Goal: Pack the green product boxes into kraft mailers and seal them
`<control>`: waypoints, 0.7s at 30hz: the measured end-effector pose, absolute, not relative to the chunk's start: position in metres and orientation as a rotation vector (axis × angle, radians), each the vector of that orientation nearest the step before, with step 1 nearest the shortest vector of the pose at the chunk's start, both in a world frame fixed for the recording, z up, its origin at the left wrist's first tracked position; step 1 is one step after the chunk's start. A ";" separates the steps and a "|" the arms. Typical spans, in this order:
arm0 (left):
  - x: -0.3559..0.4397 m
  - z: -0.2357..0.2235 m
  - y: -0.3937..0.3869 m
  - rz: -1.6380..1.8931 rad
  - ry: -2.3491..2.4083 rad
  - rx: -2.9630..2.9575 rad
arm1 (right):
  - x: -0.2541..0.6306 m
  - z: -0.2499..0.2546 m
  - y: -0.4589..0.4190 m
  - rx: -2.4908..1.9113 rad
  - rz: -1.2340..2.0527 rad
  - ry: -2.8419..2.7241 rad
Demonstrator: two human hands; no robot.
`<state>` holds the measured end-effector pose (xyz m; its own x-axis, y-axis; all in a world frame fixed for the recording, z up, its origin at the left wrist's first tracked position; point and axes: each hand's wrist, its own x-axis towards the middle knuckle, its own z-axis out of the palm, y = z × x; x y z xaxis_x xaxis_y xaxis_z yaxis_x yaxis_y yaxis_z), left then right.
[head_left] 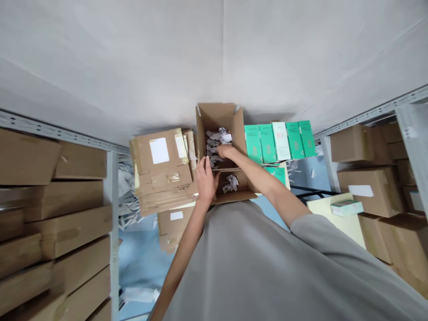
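Observation:
An open cardboard box [238, 129] stands against the wall in front of me, with crumpled paper [212, 145] lying inside. My right hand [224, 150] reaches down into it, curled and pressed on the paper; its fingertips are partly hidden. At the box's near left corner, my left hand [205, 179] grips the edge, fingers over the rim and thumb on the near side. The near flap [234, 196] folds out towards my body, and another wad of crumpled paper [230, 183] sits just inside it.
Flattened cartons [163, 174] are stacked to the left. A row of green boxes [267, 143], one of them white, stands to the right. Shelves of cartons [80, 218] flank both sides. A small green-and-white box [347, 207] rests on a pale board [337, 227].

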<state>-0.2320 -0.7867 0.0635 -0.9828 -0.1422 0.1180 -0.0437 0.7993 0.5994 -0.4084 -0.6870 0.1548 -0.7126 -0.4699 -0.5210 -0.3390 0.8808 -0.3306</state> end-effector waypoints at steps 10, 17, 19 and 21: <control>-0.234 0.068 -0.789 -1.099 -2.837 0.182 | -0.297 0.235 -0.532 -0.514 -1.202 2.422; -0.238 0.072 -0.797 -1.161 -2.847 0.061 | -0.240 0.184 -0.525 -0.336 -1.038 2.258; -0.235 0.073 -0.801 -1.186 -2.829 0.050 | -0.243 0.164 -0.535 -0.372 -1.062 2.150; -0.229 0.074 -0.804 -1.211 -2.807 0.092 | -0.243 0.151 -0.538 -0.357 -1.094 2.122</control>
